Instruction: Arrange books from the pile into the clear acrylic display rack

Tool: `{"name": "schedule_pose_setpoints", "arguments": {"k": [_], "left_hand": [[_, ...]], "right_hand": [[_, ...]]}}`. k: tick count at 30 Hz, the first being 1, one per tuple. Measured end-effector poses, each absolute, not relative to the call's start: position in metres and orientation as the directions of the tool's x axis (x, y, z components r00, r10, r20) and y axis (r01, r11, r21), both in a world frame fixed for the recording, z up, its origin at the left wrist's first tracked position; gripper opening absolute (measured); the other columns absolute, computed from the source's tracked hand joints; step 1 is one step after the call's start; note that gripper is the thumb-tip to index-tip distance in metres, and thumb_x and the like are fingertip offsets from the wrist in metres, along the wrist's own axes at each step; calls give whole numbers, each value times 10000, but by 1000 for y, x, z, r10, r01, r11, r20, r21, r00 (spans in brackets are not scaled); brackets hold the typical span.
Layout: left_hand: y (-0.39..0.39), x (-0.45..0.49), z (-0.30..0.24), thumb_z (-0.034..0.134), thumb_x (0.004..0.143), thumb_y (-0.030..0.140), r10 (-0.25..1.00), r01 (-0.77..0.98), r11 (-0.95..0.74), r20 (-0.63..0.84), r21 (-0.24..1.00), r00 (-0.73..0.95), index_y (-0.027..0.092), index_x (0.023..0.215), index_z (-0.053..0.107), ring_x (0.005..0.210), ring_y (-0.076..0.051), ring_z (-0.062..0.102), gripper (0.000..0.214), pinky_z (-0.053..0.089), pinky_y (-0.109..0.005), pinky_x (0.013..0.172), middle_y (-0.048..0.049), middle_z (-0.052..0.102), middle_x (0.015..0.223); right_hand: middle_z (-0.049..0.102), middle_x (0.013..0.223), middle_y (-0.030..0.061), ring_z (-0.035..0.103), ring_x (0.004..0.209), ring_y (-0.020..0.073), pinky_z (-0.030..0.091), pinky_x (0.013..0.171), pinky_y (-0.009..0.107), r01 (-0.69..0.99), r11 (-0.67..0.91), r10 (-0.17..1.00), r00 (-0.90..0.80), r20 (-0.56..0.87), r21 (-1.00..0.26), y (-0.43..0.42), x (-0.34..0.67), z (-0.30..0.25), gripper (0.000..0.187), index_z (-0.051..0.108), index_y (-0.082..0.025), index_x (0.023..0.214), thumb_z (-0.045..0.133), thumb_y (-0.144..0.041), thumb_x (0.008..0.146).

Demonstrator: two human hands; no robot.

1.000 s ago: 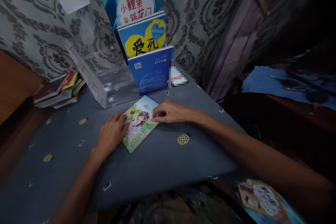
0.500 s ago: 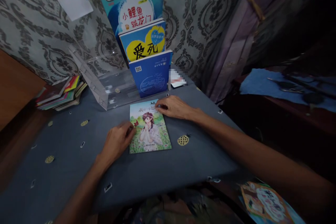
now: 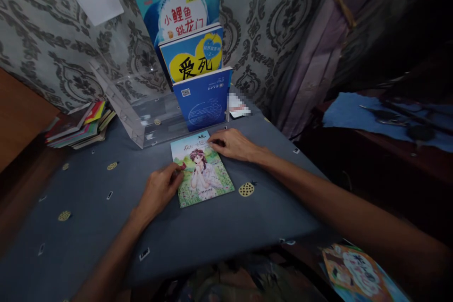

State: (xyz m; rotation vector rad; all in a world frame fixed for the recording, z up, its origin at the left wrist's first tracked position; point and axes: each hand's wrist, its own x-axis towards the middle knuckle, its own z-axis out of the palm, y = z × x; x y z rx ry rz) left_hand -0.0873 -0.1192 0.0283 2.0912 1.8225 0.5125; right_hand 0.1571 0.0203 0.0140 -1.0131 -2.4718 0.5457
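Note:
A thin picture-covered book, showing a drawn figure in a green meadow, lies flat on the table, turned a little anticlockwise. At its left edge is my left hand, fingers bent together with their tips on the cover near the butterfly. My right hand has its curled fingers on the upper right edge, thumb and forefinger close together over the end of the title. Just behind, a blue book stands upright at the front of a clear plastic rack.
Behind the blue book stand a yellow-and-blue book and a taller teal one. Several books are stacked at the left. A patterned dark cloth covers the table. Another book lies lower right, beyond the table's edge.
The book between my hands has turned slightly anticlockwise, its top shifting left and its lower right corner moving right. Both hands have stayed nearly in place at its edges.

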Motion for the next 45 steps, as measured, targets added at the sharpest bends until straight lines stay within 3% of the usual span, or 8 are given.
{"name": "schedule_pose_setpoints", "arguments": {"k": [14, 20, 24, 30, 38, 45], "left_hand": [[-117, -90, 21, 505, 966, 335, 988, 882, -156, 91, 445, 128, 211, 1042, 665, 635, -157, 638, 216, 428, -259, 632, 7, 694, 718], [-118, -85, 21, 466, 1004, 309, 976, 954, -198, 139, 227, 169, 219, 1022, 639, 758, -184, 662, 195, 445, -277, 643, -36, 706, 873], [-108, -86, 19, 431, 1022, 321, 933, 947, -301, 240, 111, 269, 206, 984, 620, 962, -244, 629, 224, 514, -354, 802, -92, 667, 1019], [-79, -94, 12, 426, 1017, 279, 930, 936, -322, 235, 140, 284, 182, 1147, 568, 1244, -302, 569, 216, 501, -473, 1023, -162, 582, 1372], [-60, -91, 9, 386, 1015, 239, 946, 953, -274, 213, 127, 243, 200, 1181, 570, 1330, -288, 543, 251, 469, -467, 1103, -147, 587, 1407], [-60, -96, 7, 388, 1020, 258, 939, 941, -300, 222, 160, 262, 166, 1255, 606, 1348, -294, 528, 334, 439, -478, 1142, -166, 574, 1432]], "right_hand": [[786, 920, 76, 684, 755, 177, 464, 698, 275, 541, 621, 741, -641, 199, -567, 20, 159, 16, 280, 771, -163, 1109, 582, -221, 910], [783, 929, 77, 688, 782, 189, 468, 710, 286, 554, 622, 748, -628, 213, -553, 21, 159, 13, 265, 774, -175, 1092, 583, -223, 914], [776, 1005, 82, 688, 843, 192, 468, 760, 284, 549, 660, 727, -637, 255, -513, 22, 158, 8, 253, 772, -177, 1060, 566, -190, 914], [757, 1034, 99, 683, 884, 211, 462, 774, 293, 581, 659, 738, -621, 263, -477, 20, 157, 5, 263, 758, -162, 1078, 544, -190, 928], [754, 1039, 94, 679, 888, 211, 466, 803, 308, 537, 656, 732, -623, 275, -530, 23, 157, 2, 276, 749, -163, 1089, 533, -164, 917], [727, 1117, 98, 659, 890, 207, 450, 787, 299, 548, 669, 723, -638, 267, -502, 25, 158, -3, 305, 723, -167, 1170, 534, -211, 935]]}}
